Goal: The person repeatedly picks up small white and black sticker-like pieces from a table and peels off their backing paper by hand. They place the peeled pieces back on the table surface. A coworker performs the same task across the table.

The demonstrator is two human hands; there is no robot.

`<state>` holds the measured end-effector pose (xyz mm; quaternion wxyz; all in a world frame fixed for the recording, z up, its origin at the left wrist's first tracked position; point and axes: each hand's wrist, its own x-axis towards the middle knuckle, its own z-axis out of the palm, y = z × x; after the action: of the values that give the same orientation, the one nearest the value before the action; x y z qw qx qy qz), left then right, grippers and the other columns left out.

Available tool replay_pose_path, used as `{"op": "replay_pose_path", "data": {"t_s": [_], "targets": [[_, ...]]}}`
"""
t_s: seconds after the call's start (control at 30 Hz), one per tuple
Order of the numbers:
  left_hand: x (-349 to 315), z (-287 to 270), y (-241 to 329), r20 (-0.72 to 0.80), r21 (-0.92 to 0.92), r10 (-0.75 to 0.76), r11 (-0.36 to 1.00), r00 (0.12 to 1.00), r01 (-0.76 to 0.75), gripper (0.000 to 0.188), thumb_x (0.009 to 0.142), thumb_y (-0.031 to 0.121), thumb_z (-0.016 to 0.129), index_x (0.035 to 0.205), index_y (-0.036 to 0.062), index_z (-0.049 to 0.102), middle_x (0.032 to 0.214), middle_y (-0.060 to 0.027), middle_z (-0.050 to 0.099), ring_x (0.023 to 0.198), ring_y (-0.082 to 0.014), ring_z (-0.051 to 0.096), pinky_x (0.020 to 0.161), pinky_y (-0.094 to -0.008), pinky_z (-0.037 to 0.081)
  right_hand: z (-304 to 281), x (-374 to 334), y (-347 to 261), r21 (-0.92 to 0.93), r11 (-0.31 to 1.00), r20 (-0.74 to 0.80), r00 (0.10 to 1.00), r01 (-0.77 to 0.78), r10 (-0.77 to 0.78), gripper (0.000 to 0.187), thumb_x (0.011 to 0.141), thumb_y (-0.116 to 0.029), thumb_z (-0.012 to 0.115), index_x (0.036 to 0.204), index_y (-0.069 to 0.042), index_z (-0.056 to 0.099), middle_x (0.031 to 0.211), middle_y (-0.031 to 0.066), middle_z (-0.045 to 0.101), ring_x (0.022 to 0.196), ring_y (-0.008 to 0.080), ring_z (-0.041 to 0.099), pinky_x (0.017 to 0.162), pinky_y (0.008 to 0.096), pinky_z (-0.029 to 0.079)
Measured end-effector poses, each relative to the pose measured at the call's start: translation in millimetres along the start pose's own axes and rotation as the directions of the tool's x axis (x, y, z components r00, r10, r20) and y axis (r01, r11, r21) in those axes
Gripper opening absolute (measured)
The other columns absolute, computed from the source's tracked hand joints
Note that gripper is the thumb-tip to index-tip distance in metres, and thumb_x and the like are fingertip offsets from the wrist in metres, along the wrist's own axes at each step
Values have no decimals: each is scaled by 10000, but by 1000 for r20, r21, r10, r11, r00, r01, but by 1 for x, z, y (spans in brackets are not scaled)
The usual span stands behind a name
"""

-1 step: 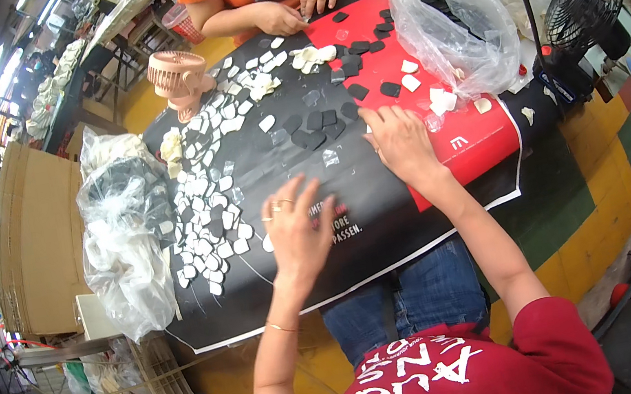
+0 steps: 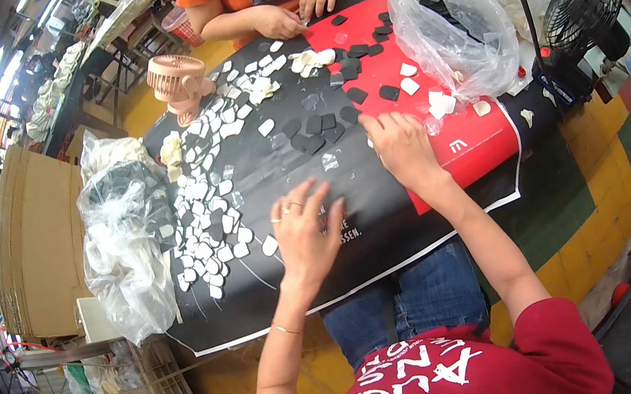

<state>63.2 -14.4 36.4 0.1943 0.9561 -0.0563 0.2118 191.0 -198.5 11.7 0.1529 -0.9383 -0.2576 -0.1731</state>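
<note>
Left hand, two rings on its fingers, lies flat and open, fingers spread, palm down on the large black printed banner sheet that covers the table; it grasps nothing. Right hand rests just to the right, palm down, fingers loosely extended at the edge of the sheet's red panel; whether a piece lies under its fingertips cannot be told. Just beyond the right hand sits a cluster of small dark rounded pads. To the left, a dense spread of small white rounded pads runs from near to far. Further left lies a clear plastic bag of dark and white pieces; far right, a second clear plastic bag. A pink desk fan stands far left, a black fan far right. Opposite, a second person's hands work.
</note>
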Motion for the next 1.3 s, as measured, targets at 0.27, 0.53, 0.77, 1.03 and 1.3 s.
{"op": "replay_pose_path", "data": {"t_s": [0.27, 0.53, 0.77, 1.03, 1.3], "targets": [[37, 33, 21, -7, -244, 10, 970, 1000, -12, 233, 865, 181, 737, 1048, 38, 719, 1134, -114, 669, 1046, -305, 626, 949, -438, 442, -20, -59, 24, 496, 865, -312, 913, -80, 264, 141, 877, -104, 720, 1004, -42, 714, 879, 129, 687, 828, 300, 680, 737, 393, 532], [113, 105, 54, 30, 159, 137, 977, 990, -140, 259, 856, 304, 715, 841, 46, 724, 1030, -109, 677, 1027, -307, 611, 928, -440, 441, -11, -71, 30, 552, 824, -333, 874, -123, 354, 98, 877, -74, 734, 947, -16, 697, 789, 99, 648, 680, 244, 633, 628, 357, 514], [67, 63, 55, 172, -664, -378, 637, 909, 391, 191, 942, 102, 653, 1026, -51, 731, 1049, -105, 673, 944, -143, 595, 825, -275, 469, -34, -75, 7, 918, 278, 108, 852, -283, 512, 216, 908, -122, 751, 1065, 14, 693, 913, 66, 702, 814, 120, 664, 731, 261, 523], [12, 47, 74, -311, -448, -193, 893, 931, 35, 272, 844, 32, 694, 1107, 47, 758, 1192, -146, 653, 974, -267, 603, 882, -383, 471, -21, -70, -49, 836, -529, 398, 824, -146, 402, 104, 956, -66, 689, 1020, 15, 705, 943, 44, 720, 860, 70, 647, 745, 207, 520], [45, 38, -20, -136, -160, -51, 987, 989, 29, 361, 883, 67, 645, 1242, 42, 658, 1200, -183, 632, 1090, -348, 600, 924, -447, 462, 2, -45, -18, 939, -6, 337, 914, -344, 225, 177, 963, -110, 687, 989, 60, 647, 1039, 82, 677, 895, 87, 633, 762, 235, 535]]}}
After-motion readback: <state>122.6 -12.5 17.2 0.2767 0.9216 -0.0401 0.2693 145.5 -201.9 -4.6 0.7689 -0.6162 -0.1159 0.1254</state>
